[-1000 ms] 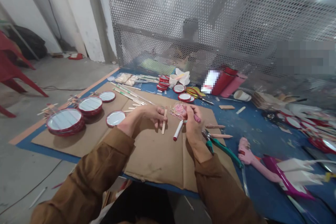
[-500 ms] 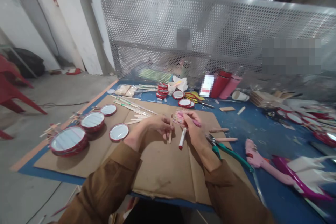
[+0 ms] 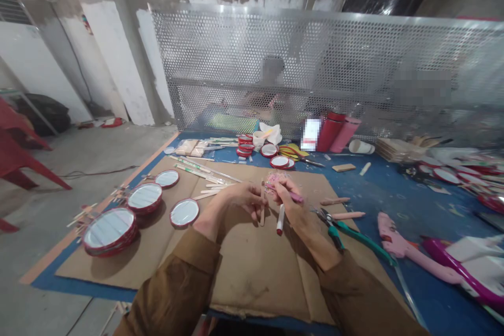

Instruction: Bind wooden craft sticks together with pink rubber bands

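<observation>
My left hand (image 3: 243,197) is closed on a flat wooden stick (image 3: 262,205) held upright over the brown cardboard sheet (image 3: 240,268). My right hand (image 3: 289,200) is closed round a pink pen-like tool (image 3: 293,197), with its fingertips at a small heap of pink rubber bands (image 3: 274,178). The two hands almost touch. A white marker with a red cap (image 3: 280,219) lies on the cardboard just below them.
Round red-rimmed mirrors (image 3: 110,226) lie at the left. Green-handled pliers (image 3: 334,226) and a pink glue gun (image 3: 397,241) lie at the right on the blue table (image 3: 394,194). More small mirrors (image 3: 275,160), sticks and red bottles (image 3: 334,131) stand before a perforated metal screen (image 3: 315,63).
The view has tilted upward, so the table sits lower in frame. My hands have drawn closer together, with the stick brought up against the rubber bands.
</observation>
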The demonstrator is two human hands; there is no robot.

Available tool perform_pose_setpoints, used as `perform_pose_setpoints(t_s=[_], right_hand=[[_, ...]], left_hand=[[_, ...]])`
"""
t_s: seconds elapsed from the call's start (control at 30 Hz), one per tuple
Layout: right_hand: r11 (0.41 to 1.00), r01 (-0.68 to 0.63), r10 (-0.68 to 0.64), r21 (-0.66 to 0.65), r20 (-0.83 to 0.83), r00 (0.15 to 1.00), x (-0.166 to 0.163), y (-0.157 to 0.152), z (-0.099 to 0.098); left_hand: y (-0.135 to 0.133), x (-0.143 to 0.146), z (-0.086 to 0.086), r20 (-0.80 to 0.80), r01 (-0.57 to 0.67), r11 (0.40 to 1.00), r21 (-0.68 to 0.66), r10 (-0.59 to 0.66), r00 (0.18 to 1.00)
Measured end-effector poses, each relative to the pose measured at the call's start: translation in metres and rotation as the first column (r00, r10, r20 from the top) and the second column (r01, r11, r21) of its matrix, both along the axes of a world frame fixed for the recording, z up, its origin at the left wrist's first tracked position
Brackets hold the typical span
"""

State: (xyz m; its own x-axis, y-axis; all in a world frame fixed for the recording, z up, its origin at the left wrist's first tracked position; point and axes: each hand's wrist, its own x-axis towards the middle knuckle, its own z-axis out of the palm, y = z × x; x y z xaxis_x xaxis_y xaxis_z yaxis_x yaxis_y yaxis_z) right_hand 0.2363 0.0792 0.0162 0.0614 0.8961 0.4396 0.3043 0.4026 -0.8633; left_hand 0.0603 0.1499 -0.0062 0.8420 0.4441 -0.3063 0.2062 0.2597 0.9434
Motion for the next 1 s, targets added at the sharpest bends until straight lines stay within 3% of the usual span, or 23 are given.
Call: perform_pose_setpoints(t_s=[0.43, 1.0], right_hand=[[1.0, -0.026, 0.026, 0.002, -0.034, 0.999, -0.0002, 0.0022, -0.0039], [0.999, -0.031, 0.031, -0.017, -0.024, 0.999, -0.0005, -0.0029, 0.0044]], left_hand=[[-0.0002, -0.0003, 0.001, 0.006, -0.025, 0.999, -0.019, 0.025, 1.0], [0.0041, -0.0037, 0.001, 0.032, 0.051, 0.998, -0.03, -0.05, 0.998]])
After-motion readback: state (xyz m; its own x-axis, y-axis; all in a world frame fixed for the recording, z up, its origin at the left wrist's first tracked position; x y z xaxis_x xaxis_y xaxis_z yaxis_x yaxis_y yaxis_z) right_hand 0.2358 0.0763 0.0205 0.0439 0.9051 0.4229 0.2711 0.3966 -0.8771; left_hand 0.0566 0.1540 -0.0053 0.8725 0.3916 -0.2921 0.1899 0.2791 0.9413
